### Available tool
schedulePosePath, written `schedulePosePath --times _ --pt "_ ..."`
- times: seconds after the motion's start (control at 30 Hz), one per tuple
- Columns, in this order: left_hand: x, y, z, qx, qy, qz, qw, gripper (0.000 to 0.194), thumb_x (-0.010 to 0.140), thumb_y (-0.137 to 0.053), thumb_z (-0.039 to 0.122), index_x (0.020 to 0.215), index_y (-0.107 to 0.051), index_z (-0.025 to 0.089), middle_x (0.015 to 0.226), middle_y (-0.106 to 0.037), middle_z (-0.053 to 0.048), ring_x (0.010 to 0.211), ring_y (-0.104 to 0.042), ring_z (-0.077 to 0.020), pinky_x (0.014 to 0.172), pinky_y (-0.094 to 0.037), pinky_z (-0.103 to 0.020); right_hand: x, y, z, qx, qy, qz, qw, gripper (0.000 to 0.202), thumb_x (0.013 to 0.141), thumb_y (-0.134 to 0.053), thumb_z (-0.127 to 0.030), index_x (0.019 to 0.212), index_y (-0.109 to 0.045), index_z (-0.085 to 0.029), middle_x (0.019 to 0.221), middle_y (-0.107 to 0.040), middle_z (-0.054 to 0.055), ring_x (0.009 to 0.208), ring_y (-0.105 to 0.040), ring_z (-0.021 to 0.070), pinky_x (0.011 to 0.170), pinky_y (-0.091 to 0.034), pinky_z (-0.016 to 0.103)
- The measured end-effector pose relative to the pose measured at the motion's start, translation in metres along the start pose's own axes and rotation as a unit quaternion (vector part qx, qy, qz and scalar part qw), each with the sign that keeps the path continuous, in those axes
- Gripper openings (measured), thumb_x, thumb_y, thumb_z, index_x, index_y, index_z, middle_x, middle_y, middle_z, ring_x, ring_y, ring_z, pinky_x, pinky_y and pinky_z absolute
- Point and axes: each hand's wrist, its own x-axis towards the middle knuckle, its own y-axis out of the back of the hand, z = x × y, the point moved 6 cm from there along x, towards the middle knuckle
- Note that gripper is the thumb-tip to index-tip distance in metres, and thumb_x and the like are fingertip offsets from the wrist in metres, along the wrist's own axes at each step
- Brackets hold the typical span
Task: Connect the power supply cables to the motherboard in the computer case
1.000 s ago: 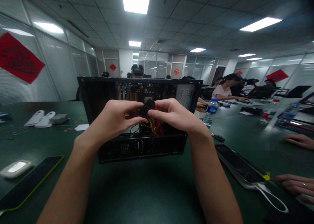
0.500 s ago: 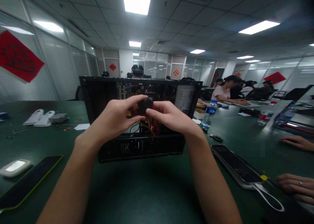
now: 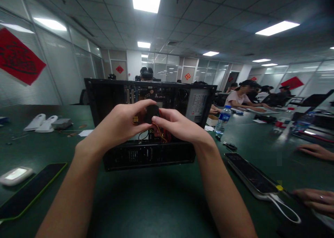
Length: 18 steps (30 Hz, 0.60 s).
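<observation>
On the head view I have a small black part up between both hands, in front of the open side of the computer case. Main change: the part has turned. A second ago it showed a slanted, blocky face, half a second ago ridges; now a plain dark side faces me, details too dark to read.

My left hand has thumb and forefinger spread wider than a second ago, forefinger now up at the part's top edge, thumb near its bottom; can't tell if they actually press. My right hand is clamped on the part, thumb on the near face, other fingers tucked behind. Yellow and red wires hang just below the fingers, a bit more covered now.

Case hasn't moved noticeably, standing on the green table. Bottle and the right-hand phone with its white cable: same spots as half a second ago. Co-worker's hand rests beyond the cable, a bit blurred.
</observation>
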Motion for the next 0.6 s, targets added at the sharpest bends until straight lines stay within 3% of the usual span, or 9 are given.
schedulePosePath --times 0.13,0.3,0.6 --pt "-0.001 -0.005 -0.009 0.042 0.0 0.0 0.999 0.055 0.088 -0.069 0.034 0.14 -0.057 0.022 0.102 -0.074 -0.006 0.085 -0.07 -0.0197 0.074 -0.05 -0.027 0.003 -0.003 0.005 -0.019 -0.009 0.009 1.0 0.028 0.092 -0.064 -0.042 0.099 -0.06 -0.015 0.079 -0.061 0.0 0.069 -0.056 0.0125 0.059 -0.045 0.023" --pt "-0.002 -0.011 -0.014 0.051 -0.001 -0.011 0.999 0.056 0.086 -0.071 0.036 0.138 -0.058 0.022 0.098 -0.075 -0.006 0.083 -0.07 -0.0204 0.071 -0.049 -0.028 0.007 -0.004 0.01 -0.048 -0.009 0.025 0.999 0.018 0.092 -0.061 -0.033 0.096 -0.061 -0.015 0.081 -0.061 0.001 0.071 -0.055 0.0127 0.063 -0.045 0.024" --pt "-0.001 -0.007 -0.012 0.032 0.002 -0.008 0.999 0.055 0.087 -0.07 0.035 0.139 -0.057 0.023 0.098 -0.073 -0.005 0.085 -0.07 -0.0195 0.074 -0.05 -0.028 0.008 -0.006 0.009 -0.033 -0.001 0.025 0.999 0.019 0.092 -0.059 -0.034 0.098 -0.06 -0.016 0.079 -0.058 -0.001 0.069 -0.052 0.0122 0.063 -0.044 0.025"
